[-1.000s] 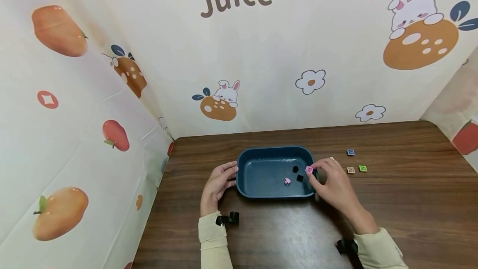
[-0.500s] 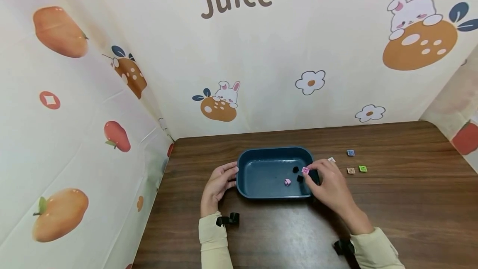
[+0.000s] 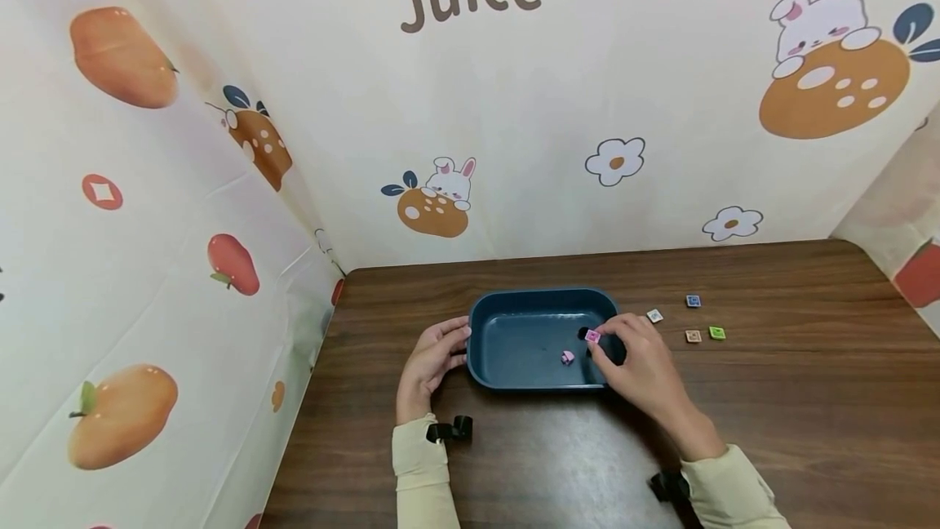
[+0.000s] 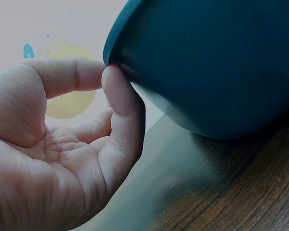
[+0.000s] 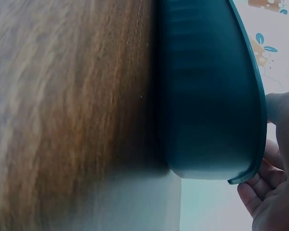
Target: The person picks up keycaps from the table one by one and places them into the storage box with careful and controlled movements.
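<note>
A dark blue-green plastic tray point(image 3: 488, 378) sits on the table. Its left rim is pinched between thumb and fingers of my left hand point(image 3: 433, 357); the left wrist view shows the fingertips point(image 4: 116, 84) right at the rim. Over the tray's right end, my right hand point(image 3: 646, 362) holds a small pink square piece point(image 3: 591, 336) between thumb and forefinger. Inside the tray lie a lilac-pink piece point(image 3: 568, 357) and a black piece point(image 3: 583, 333); another black one is mostly hidden by the right hand. In the right wrist view the tray's wall hides the held piece.
To the right of the tray, small square pieces lie on the wooden table point(image 3: 793, 398): white point(image 3: 654, 316), blue point(image 3: 693, 300), beige point(image 3: 693, 336) and green point(image 3: 716, 333). A printed cloth point(image 3: 529, 104) stands along the table's back and left edges.
My right hand has moved left over the tray with the pink square piece, uncovering the white piece and covering one black piece. The left hand keeps its place at the rim.
</note>
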A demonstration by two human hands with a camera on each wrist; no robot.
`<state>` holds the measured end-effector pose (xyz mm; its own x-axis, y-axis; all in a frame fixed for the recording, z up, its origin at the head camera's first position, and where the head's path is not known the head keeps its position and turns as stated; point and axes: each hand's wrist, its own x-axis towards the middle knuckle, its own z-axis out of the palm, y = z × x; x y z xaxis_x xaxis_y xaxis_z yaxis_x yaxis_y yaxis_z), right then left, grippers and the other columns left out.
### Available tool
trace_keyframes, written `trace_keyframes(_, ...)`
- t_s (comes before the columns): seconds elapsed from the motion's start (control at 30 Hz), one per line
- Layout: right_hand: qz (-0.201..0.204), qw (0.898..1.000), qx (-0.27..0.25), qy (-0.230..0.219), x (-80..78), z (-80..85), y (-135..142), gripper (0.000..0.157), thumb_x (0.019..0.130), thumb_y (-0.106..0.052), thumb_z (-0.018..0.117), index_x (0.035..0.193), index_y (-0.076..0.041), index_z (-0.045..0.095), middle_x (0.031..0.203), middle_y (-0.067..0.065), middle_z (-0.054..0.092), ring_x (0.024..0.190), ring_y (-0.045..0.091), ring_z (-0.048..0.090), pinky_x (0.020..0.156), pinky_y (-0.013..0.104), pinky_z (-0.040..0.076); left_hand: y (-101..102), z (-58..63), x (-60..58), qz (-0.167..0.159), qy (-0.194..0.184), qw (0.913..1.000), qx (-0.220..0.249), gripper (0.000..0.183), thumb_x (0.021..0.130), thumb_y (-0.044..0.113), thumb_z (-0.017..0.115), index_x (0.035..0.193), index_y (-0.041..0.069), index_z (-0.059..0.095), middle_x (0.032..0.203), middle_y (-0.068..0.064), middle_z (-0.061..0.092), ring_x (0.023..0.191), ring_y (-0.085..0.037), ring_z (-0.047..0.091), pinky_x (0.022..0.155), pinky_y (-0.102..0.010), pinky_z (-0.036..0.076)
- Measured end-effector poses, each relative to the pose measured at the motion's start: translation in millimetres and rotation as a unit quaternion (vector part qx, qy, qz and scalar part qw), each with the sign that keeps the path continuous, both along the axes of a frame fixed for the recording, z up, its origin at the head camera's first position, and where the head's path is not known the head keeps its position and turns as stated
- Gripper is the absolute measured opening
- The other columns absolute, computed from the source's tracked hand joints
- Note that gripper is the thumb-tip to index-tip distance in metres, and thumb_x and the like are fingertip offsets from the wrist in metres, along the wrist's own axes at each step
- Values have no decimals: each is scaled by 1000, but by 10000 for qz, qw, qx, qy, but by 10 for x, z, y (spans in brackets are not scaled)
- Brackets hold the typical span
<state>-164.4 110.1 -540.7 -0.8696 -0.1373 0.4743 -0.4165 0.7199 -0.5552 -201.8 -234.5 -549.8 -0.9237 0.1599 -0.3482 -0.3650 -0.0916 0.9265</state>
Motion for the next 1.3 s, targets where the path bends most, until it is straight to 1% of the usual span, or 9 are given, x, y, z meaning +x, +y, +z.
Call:
trace_keyframes(0.17,-42,10000,33,-4,-16,-3,-8,18,84,-14,87,95,-6,75,102,9,72,99,29,63,88,53,54,1,-1,-13,23,-6,10000,-8,47,105,16,64,146,-5,56,102,5,73,89,-8,69,73,-24,60)
trace_keyframes(0.33,-27,9999,90,-50,-8,-21,-15,18,84,-14,87,95,-6,75,103,9,72,100,29,63,89,54,53,-6,14,10,93,-59,9999,-21,45,105,16,64,145,-5,57,102,3,73,88,-8,69,73,-24,60)
trace_keyframes(0.6,-23,9999,98,-32,3,-20,-16,18,84,-13,88,95,-6,76,103,9,72,100,28,63,89,53,53,-9,19,16,60,-61,10000,-37,45,105,16,64,144,-5,57,100,5,72,87,-7,68,72,-23,60)
trace_keyframes(0.83,-32,9999,109,-23,10,-8,-14,18,84,-14,87,95,-6,76,102,8,72,101,29,63,89,54,51,-8,19,16,33,-45,10000,-63,47,105,17,65,145,-6,56,103,3,72,89,-8,68,73,-24,60)
trace_keyframes(1.03,39,10000,83,32,11,1,1,22,84,-14,88,100,-4,77,105,8,72,102,28,63,89,52,51,5,22,10,77,-35,10000,-28,44,105,16,63,144,-5,57,101,4,72,89,-8,68,72,-23,60)
trace_keyframes(1.2,59,9998,-195,17,38,16,44,21,85,-8,86,104,-3,77,107,8,71,104,28,63,91,48,49,12,10,5,46,-18,10000,8,45,106,15,62,145,-7,55,101,4,72,89,-7,69,73,-24,60)
trace_keyframes(1.23,34,9996,-269,13,44,22,62,21,85,-7,85,104,-3,77,107,8,71,104,27,63,95,50,49,13,8,5,40,-28,10000,13,45,106,15,62,145,-7,55,101,4,72,89,-7,69,73,-24,60)
trace_keyframes(1.3,-56,9993,-375,34,54,34,116,21,86,-6,84,106,-2,77,107,8,71,104,26,62,95,44,48,15,5,5,27,-44,10000,9,46,106,14,62,146,-7,55,101,4,72,88,-8,69,73,-24,60)
